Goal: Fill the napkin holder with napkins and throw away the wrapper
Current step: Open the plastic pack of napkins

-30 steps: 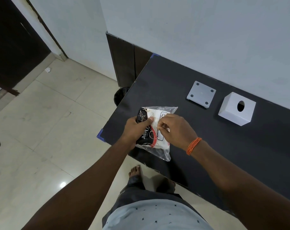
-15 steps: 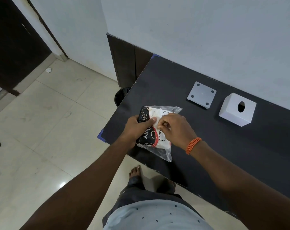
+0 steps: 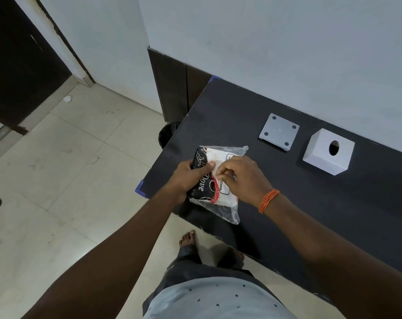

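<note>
The clear plastic wrapper with black, red and white print (image 3: 215, 178), packed with white napkins, sits at the near left corner of the black worktop (image 3: 310, 203), its loose end hanging past the near edge. The left hand (image 3: 188, 178) clasps its left side, thumb laid across the top. The right hand (image 3: 240, 178) is clenched into a pinch on the film at the top face, apparently working to tear it open. No opening shows yet, so the pack looks sealed.

Further right and far, well apart from the pack, stands the white box-shaped napkin holder with a round hole (image 3: 328, 154), and beside it lies its flat grey square base plate (image 3: 279, 131), detached. By this showing the task is at its start: opening, filling, closing and discarding all remain. A dark bin (image 3: 169, 134) stands on the floor just beyond the worktop's left edge.
</note>
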